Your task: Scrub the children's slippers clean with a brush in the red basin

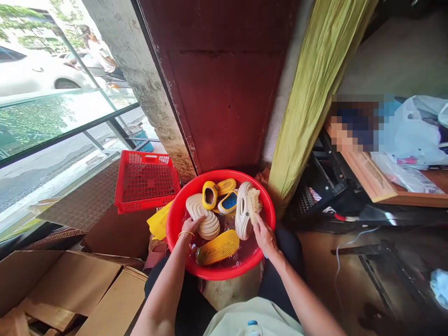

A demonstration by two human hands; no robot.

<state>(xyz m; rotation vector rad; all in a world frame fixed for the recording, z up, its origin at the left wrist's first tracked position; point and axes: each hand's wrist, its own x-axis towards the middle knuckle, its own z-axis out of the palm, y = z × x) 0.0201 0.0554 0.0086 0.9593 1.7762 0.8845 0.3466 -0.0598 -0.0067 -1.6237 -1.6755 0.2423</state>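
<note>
Several wet shoes lie in a red basin [172,249] with some water. My left hand [191,227] grips the edge of a cream shoe [210,227], whose ridged side faces up. On the right, my right hand [264,235] is closed on a pale bristled brush [254,203], which is against a second cream shoe [242,217] with side openings. Yellow shoes [210,195] sit at the back, one with a blue inside [229,202]. A yellow sole [219,247] faces up near the front of the basin.
A red crate [147,179] stands left of the basin, above cardboard boxes [73,280]. Behind are a dark red door [224,93] and a yellow-green curtain [304,102]. A wooden table [381,184] with plastic bags is at the right.
</note>
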